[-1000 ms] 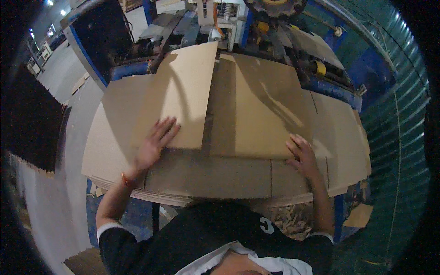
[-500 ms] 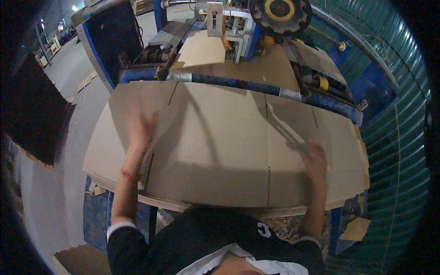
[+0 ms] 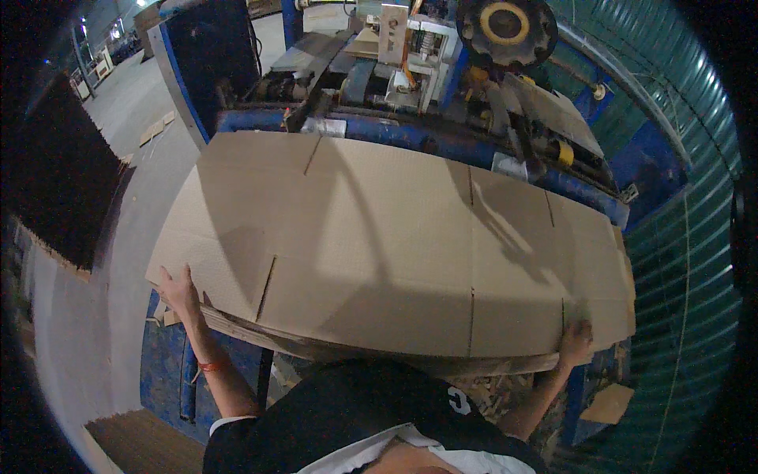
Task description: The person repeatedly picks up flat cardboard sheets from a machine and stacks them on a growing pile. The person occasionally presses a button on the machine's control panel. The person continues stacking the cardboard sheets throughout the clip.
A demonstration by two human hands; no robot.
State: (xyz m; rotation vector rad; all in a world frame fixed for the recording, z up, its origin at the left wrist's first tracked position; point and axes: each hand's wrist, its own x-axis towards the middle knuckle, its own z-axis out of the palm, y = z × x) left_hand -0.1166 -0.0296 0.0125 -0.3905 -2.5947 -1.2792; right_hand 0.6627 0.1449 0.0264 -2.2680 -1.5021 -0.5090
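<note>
A slotted brown cardboard sheet (image 3: 379, 229) lies on top of a stack of similar sheets (image 3: 237, 328) in front of me. At its near left corner, my left hand (image 3: 181, 294) holds the edge, with two fingertips apart on the upper face and the rest hidden. Near the right end of the front edge, my right hand (image 3: 577, 341) is closed over the border, its fingers curled and partly in shadow. Dark slots cut into the sheet from its far and near edges. Along the left front, the layers beneath show slightly separated.
Behind the stack stands a blue machine (image 3: 410, 136) with rollers and a large dark wheel (image 3: 506, 31). A dark stack of board (image 3: 59, 178) rises at the left. Cardboard scraps (image 3: 608, 404) lie low at right, beside a green corrugated wall (image 3: 679, 316).
Both hands have drawn back toward me from over the sheet to its near edge, the left also outward. A cardboard piece on the machine has moved farther in, baring the rollers.
</note>
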